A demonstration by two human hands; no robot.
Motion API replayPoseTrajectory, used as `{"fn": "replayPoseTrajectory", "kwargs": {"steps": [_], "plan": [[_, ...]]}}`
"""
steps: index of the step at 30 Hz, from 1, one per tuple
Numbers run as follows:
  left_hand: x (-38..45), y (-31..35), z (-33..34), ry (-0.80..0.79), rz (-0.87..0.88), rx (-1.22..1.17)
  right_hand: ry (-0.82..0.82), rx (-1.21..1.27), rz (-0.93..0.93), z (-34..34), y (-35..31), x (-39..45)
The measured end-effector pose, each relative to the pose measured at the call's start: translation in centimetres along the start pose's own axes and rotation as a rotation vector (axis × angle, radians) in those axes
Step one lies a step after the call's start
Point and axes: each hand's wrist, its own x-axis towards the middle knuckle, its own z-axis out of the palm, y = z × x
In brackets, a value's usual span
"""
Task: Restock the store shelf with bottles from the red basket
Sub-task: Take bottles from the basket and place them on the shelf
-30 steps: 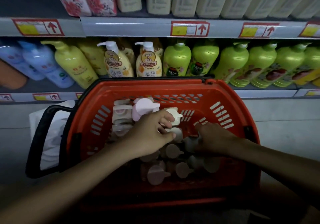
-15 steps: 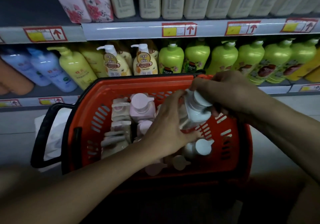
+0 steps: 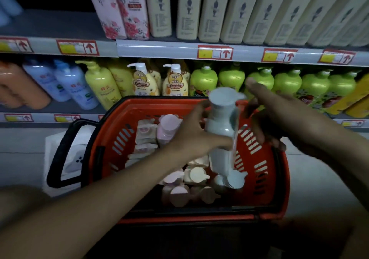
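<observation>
One pale bottle (image 3: 222,116) in left hand (image 3: 191,136), right hand (image 3: 265,114) beside, one red basket (image 3: 265,170)

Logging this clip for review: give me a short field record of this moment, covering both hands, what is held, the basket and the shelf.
setting: store aisle, dim light, head view
left hand: grips pale blue pump bottle at its body
right hand: open, fingers spread, beside the bottle, holding nothing
bottle state: upright, lifted above the red basket
basket contents: pink and cream pump bottles, one more pale blue one
lower shelf: orange, blue, yellow and green bottles
upper shelf: cream bottles, floral pink ones
task stage: bottle not yet shelved
</observation>
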Motion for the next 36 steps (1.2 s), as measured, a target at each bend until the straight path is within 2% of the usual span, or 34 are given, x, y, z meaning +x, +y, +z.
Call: {"fn": "replayPoseTrajectory", "kwargs": {"steps": [4, 7, 9, 13, 15, 19, 24, 26, 30, 36], "plan": [[0.6, 2.1, -3.6, -0.096, -0.136, -0.341, -0.241, -0.285, -0.097, -0.9, 1.5, 0.8], [0.8, 3.5, -5.9, -0.175, -0.109, -0.521, -0.421, -0.14, -0.189, 0.9, 2.4, 1.7], [0.8, 4.2, -7.1, -0.201, -0.08, -0.532, -0.435, 0.087, -0.234, 3.0, 2.7, 2.1], [0.5, 5.3, -8.5, -0.197, 0.003, -0.47, -0.238, 0.375, -0.283, 6.4, 2.7, 2.2], [0.5, 6.0, -9.2, -0.131, 0.08, -0.394, -0.136, 0.427, -0.327, 6.5, 1.7, 2.2], [-0.7, 7.3, -10.0, 0.004, 0.185, 0.011, 0.035, 0.49, -0.439, 4.3, -1.1, 1.8], [-2.7, 8.6, -8.5, 0.142, 0.263, 0.108, 0.127, 0.594, -0.521, 2.8, -4.1, 0.9], [-2.9, 10.3, -8.6, 0.175, 0.312, 0.094, 0.131, 0.597, -0.56, 2.2, -5.9, 0.3], [-2.4, 16.4, -10.3, 0.233, 0.441, 0.125, 0.143, 0.512, -0.761, -0.6, -11.5, -0.1], [2.5, 29.7, -12.7, 0.357, 0.728, 0.169, 0.364, 0.313, -1.122, -8.4, -22.4, 1.9]]}}
